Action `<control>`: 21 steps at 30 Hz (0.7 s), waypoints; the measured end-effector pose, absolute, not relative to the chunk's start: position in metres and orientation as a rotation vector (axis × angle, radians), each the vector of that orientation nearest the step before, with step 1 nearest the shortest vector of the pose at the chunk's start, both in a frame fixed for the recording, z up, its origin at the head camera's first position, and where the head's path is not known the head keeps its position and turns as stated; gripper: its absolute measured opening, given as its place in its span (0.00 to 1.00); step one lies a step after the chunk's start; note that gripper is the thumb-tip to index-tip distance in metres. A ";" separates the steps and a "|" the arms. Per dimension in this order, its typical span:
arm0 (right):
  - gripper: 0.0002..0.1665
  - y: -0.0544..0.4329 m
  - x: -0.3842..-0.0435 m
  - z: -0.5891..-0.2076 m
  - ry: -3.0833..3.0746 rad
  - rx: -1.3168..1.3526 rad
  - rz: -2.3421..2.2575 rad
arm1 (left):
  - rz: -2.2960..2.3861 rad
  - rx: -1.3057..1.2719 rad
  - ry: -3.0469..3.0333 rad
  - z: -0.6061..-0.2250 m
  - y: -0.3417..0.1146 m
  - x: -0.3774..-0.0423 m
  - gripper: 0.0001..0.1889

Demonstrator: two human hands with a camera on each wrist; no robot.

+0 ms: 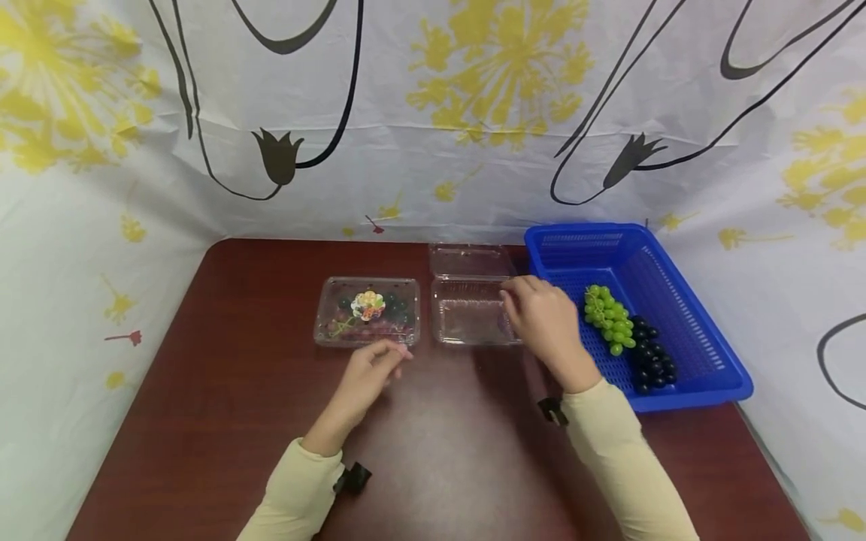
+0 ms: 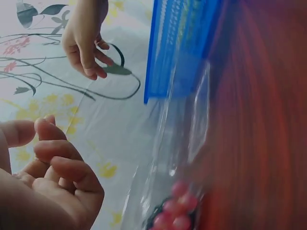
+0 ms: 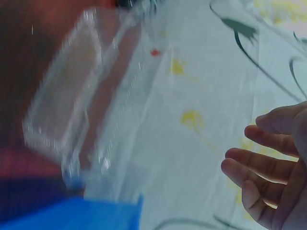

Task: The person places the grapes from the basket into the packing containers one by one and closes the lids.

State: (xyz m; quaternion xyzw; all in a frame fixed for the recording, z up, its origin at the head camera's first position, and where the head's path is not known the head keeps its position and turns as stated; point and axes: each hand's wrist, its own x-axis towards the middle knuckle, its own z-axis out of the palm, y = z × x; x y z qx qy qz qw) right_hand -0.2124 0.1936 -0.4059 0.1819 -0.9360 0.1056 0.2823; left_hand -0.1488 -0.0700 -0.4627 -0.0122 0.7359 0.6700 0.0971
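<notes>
My left hand (image 1: pixel 364 382) hovers just in front of a closed clear plastic clamshell box (image 1: pixel 325 330), its fingers loosely curled with nothing held. Inside that box are dark and reddish grapes (image 2: pixel 177 208), under a fruit sticker (image 1: pixel 367 306). To its right an identical box (image 1: pixel 467 324) stands with its lid (image 1: pixel 470 261) tipped back, and no fruit shows in it. My right hand (image 1: pixel 546 323) is raised over this box's right side, fingers relaxed and bent; in the right wrist view it holds nothing.
A blue plastic basket (image 1: pixel 727 368) stands at the right of the brown table (image 1: pixel 223 376). Green grapes (image 1: pixel 610 319) and black grapes (image 1: pixel 652 357) lie in it. A patterned white cloth (image 1: pixel 399 173) hangs behind and at the sides.
</notes>
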 end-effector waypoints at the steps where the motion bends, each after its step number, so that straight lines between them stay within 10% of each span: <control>1: 0.10 0.200 -0.212 -0.403 -2.518 0.457 0.289 | 1.998 -0.058 2.121 -0.464 -0.068 -0.149 0.14; 21: 0.26 0.336 -0.196 -0.372 -2.938 -0.043 0.307 | 1.931 0.017 1.689 -0.502 -0.028 -0.161 0.29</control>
